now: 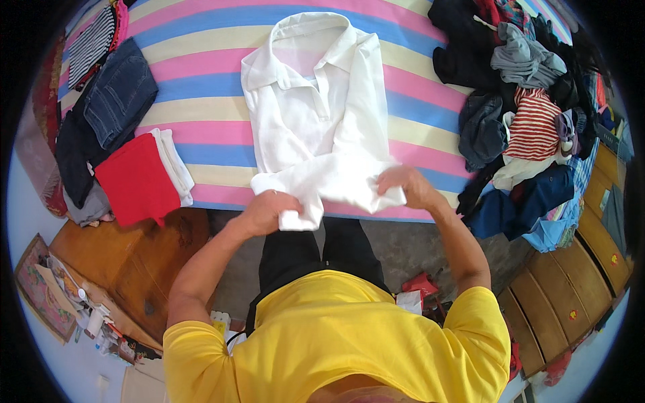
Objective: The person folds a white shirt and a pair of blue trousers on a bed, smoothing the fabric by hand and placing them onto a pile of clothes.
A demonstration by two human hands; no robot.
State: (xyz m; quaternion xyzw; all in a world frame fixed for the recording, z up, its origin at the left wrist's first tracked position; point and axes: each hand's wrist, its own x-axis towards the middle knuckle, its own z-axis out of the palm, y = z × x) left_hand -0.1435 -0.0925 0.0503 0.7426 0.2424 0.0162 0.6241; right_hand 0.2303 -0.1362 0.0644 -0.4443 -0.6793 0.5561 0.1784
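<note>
A white collared shirt (295, 127) lies on the striped bedsheet (208, 97) in front of me, its collar at the far end. Its sides are folded inward, and the near end is lifted and bunched. My left hand (270, 209) pinches that raised cloth at its left corner. At the right corner my right hand (408, 187) grips the same cloth, thumb and fingers closed on it. The fingertips of both hands are partly hidden by the fabric.
At the left lie folded clothes: a red garment (138, 178), a white one (173, 164) and blue jeans (121, 91). A loose heap at the right holds a red-striped garment (533, 124) and a grey one (527, 57). Wooden furniture (138, 269) stands at the lower left, a wooden cabinet (564, 289) at the right.
</note>
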